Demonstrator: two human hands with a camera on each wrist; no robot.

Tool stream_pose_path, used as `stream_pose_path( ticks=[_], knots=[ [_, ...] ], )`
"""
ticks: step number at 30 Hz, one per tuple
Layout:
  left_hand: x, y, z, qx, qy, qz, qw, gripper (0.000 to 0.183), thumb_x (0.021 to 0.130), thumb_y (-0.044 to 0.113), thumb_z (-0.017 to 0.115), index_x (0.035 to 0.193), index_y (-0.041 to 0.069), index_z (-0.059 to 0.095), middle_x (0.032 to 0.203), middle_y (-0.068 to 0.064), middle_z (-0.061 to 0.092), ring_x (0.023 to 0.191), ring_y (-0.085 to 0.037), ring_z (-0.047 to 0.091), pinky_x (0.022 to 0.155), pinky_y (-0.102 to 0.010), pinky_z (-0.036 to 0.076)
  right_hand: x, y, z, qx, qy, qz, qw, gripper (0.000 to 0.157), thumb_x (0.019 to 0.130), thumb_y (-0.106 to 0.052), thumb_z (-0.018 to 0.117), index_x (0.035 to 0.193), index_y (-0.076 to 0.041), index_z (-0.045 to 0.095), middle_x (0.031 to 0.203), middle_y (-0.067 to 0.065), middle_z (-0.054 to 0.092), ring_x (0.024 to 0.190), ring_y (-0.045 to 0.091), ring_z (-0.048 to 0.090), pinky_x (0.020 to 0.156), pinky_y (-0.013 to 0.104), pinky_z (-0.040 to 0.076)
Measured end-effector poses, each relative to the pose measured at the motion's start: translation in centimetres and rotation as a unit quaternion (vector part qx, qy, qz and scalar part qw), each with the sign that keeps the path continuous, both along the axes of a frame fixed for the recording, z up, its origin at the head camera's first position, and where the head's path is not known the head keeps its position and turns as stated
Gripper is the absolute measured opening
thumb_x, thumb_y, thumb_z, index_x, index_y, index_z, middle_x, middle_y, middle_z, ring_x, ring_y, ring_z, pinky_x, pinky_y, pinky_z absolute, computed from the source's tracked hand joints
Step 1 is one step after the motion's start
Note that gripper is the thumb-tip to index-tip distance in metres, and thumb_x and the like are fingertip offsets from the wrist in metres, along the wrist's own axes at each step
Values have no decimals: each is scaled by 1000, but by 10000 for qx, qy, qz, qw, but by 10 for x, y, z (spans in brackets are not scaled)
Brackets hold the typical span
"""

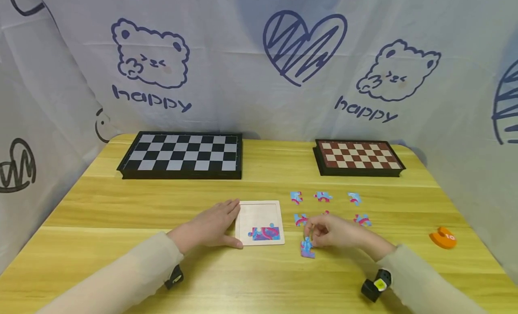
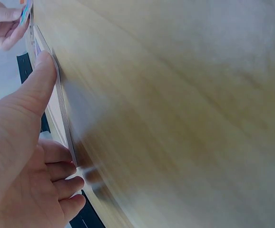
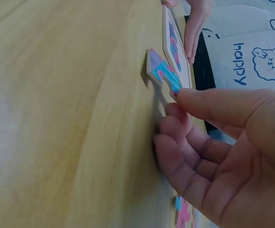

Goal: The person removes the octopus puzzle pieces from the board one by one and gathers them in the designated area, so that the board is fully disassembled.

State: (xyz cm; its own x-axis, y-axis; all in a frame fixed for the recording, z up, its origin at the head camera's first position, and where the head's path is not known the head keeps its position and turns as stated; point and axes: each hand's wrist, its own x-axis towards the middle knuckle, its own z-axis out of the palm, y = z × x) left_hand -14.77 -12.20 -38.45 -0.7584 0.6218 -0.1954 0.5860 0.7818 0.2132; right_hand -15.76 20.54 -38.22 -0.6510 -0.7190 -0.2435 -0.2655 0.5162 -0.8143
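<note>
My right hand (image 1: 329, 231) pinches a blue and purple jigsaw piece (image 1: 307, 248) by one end, between thumb and fingertips. In the right wrist view the piece (image 3: 162, 71) tilts just over the table. Left of it lies a pale square puzzle tray (image 1: 259, 211), with joined purple, pink and blue pieces (image 1: 265, 233) along its lower right side. My left hand (image 1: 215, 224) rests at the tray's left edge, fingers extended near the far corner and thumb at the near corner. From the left wrist, the thumb (image 2: 43, 78) lies against the tray's rim.
Several loose jigsaw pieces (image 1: 322, 196) lie in rows right of the tray, one partly hidden behind my right hand. A black-and-white checkered board (image 1: 182, 154) and a smaller brown one (image 1: 358, 156) stand at the back. An orange curved object (image 1: 443, 238) marked 10 lies far right.
</note>
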Motion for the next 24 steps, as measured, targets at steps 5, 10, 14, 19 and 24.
stream_pose_path(
  ticks=[5, 10, 14, 19, 24],
  knots=[
    [0, 0, 0, 7, -11, 3, 10000, 94, 80, 56, 61, 137, -12, 30, 145, -25, 22, 133, -37, 22, 109, -42, 19, 4, 1, -1, -71, 11, 166, 9998, 11, 85, 1, 60, 93, -7, 59, 64, -3, 47, 54, 6, 37, 52, 18, 32],
    [0, 0, 1, 0, 13, -26, 10000, 94, 80, 56, 60, 137, -12, 31, 145, -25, 23, 133, -37, 22, 109, -42, 19, 6, -1, -1, -25, 20, 159, 9999, 12, 85, 3, 60, 92, -6, 59, 65, -3, 47, 54, 6, 37, 52, 19, 32],
    [0, 0, 1, 3, 9, -30, 10000, 94, 80, 56, 60, 137, -13, 30, 145, -26, 23, 133, -37, 22, 109, -42, 19, 7, -1, 0, 62, 67, 132, 9999, 12, 85, 3, 60, 92, -6, 59, 65, -2, 48, 56, 7, 38, 52, 19, 33],
    [0, 0, 1, 5, 8, -19, 10000, 94, 80, 56, 61, 137, -13, 30, 145, -26, 23, 133, -37, 23, 109, -43, 20, 7, -2, 0, 144, 120, 115, 9998, 12, 84, 3, 60, 91, -6, 59, 66, -2, 49, 57, 7, 40, 53, 19, 34],
    [1, 0, 1, -15, 28, -26, 10000, 94, 80, 56, 61, 137, -13, 31, 145, -26, 23, 133, -37, 23, 109, -43, 20, 6, -3, 3, 249, 182, 31, 9995, 9, 84, 1, 62, 91, -5, 59, 68, -1, 52, 59, 8, 42, 53, 20, 36]
  ],
)
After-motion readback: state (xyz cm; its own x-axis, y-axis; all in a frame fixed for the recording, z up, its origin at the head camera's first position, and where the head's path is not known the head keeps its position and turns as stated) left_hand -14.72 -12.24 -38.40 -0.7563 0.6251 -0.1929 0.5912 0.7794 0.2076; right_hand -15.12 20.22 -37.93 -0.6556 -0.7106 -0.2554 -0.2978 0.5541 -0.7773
